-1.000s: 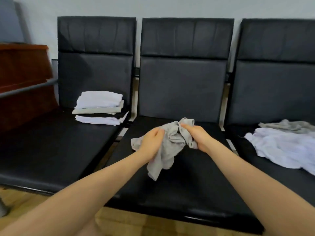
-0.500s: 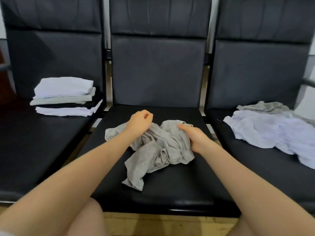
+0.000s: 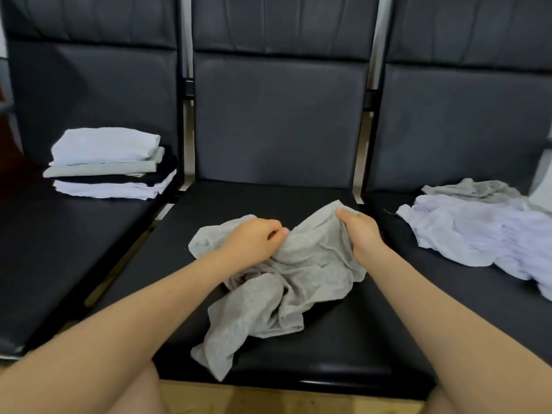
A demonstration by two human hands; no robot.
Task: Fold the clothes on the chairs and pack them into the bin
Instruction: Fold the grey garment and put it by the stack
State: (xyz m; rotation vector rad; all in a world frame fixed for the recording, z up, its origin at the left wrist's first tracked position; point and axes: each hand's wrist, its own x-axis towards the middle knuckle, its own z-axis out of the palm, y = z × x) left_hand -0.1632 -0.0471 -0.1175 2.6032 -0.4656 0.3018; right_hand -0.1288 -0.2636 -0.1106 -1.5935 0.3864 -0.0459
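Observation:
A crumpled grey garment (image 3: 298, 282) lies on the seat of the middle black chair (image 3: 277, 130). My left hand (image 3: 254, 240) is closed on a fold near the garment's upper middle. My right hand (image 3: 360, 231) grips its upper right edge and lifts that corner a little off the seat. A neat stack of folded clothes (image 3: 107, 164) in white, grey and black sits on the left chair (image 3: 74, 234). Unfolded clothes lie on the right chair (image 3: 466, 121): a white garment (image 3: 478, 231) with a grey one (image 3: 472, 189) behind it. No bin is in view.
The three black chairs stand side by side with narrow gaps between the seats. A wooden floor (image 3: 268, 398) shows below the front edge of the middle seat. My knees are at the bottom of the frame.
The garment came down from mid-air onto the middle seat. My hands have moved apart, the right one pulling the upper right edge outward. The view has shifted right and closer.

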